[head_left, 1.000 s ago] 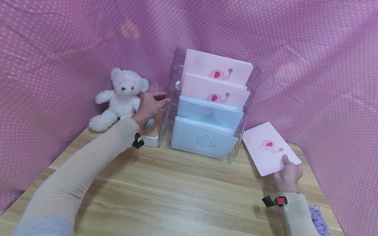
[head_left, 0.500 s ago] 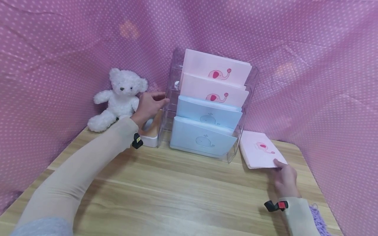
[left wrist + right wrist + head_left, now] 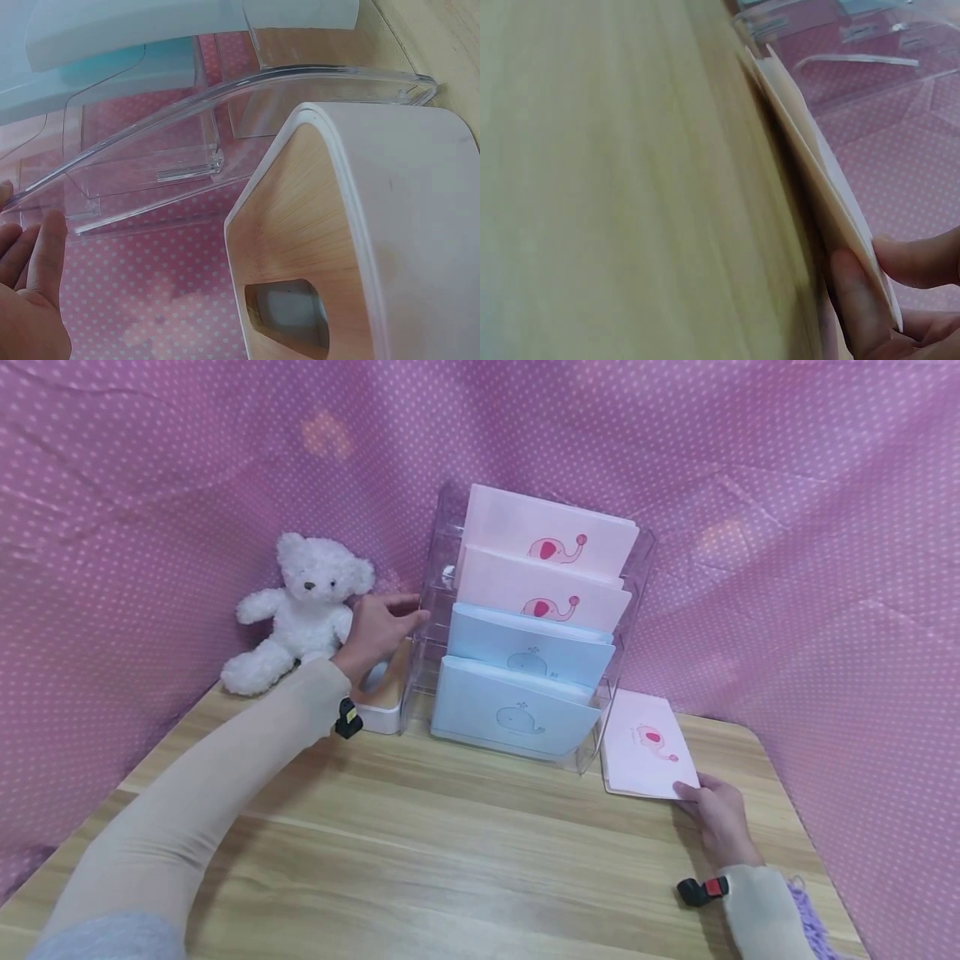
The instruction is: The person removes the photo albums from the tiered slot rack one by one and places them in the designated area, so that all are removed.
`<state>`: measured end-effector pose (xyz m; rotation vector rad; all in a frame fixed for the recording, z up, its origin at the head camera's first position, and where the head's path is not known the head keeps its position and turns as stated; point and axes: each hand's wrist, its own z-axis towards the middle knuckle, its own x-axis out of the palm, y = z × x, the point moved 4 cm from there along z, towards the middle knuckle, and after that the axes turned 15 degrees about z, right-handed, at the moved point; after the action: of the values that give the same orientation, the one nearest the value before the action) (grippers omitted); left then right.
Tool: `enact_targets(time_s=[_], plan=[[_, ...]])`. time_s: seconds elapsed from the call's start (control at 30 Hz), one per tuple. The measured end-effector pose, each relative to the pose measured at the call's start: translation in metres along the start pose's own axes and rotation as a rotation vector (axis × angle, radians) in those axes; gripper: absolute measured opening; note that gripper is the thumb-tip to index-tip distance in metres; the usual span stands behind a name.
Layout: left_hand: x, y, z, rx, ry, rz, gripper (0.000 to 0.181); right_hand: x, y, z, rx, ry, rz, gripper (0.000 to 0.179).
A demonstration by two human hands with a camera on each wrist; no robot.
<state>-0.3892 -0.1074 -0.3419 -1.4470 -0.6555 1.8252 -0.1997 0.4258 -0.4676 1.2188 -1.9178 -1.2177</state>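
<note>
My right hand (image 3: pixel 720 818) pinches the near right corner of a pink elephant-print notebook (image 3: pixel 637 735), thumb on the cover and fingers underneath. The notebook lies low over the table beside a clear plastic rack, and its leaves part slightly at the far end in the right wrist view (image 3: pixel 810 135). With my left hand (image 3: pixel 375 631) I hold the left side edge of the clear rack (image 3: pixel 431 647); part of that grip is cut off in the left wrist view. Pink elephant notebooks (image 3: pixel 543 589) fill the upper tiers, and blue whale notebooks (image 3: pixel 517 714) the lower ones.
A white teddy bear (image 3: pixel 307 610) sits behind my left forearm. Between that arm and the rack stands a white-sided, wood-faced object (image 3: pixel 382 717) with an opening. Purple fringe (image 3: pixel 808 914) lies by my right sleeve. Pink dotted cloth (image 3: pixel 600 427) surrounds the wooden table (image 3: pixel 465 852).
My right hand has lowered the pink notebook and shifted it left toward the rack, turning it to line up more with the rack's side. My left hand stays on the rack.
</note>
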Motion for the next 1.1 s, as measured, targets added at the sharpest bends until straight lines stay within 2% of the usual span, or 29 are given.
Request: enact_targets(time_s=[0.33,0.47,0.6,0.77,0.87,1.1], plan=[[-0.001,0.000,-0.001,-0.014,0.008,-0.014,0.044,-0.005,0.001,0.010,0.018,-0.013,-0.186,0.075],[-0.002,0.001,-0.001,-0.023,0.016,-0.012,0.045,-0.004,0.003,0.010,0.022,-0.027,-0.227,0.076],[-0.002,0.000,-0.001,-0.012,0.008,0.001,0.044,-0.001,0.007,0.009,-0.016,-0.028,-0.271,0.078],[-0.003,0.000,-0.001,-0.033,0.022,-0.002,0.044,0.001,0.012,0.005,-0.074,-0.024,-0.428,0.076],[-0.002,0.001,-0.001,-0.030,0.024,0.001,0.045,0.000,0.014,0.003,-0.077,-0.024,-0.492,0.076],[-0.002,0.001,0.000,-0.025,0.025,0.000,0.045,-0.002,0.017,0.003,-0.079,-0.013,-0.556,0.079]])
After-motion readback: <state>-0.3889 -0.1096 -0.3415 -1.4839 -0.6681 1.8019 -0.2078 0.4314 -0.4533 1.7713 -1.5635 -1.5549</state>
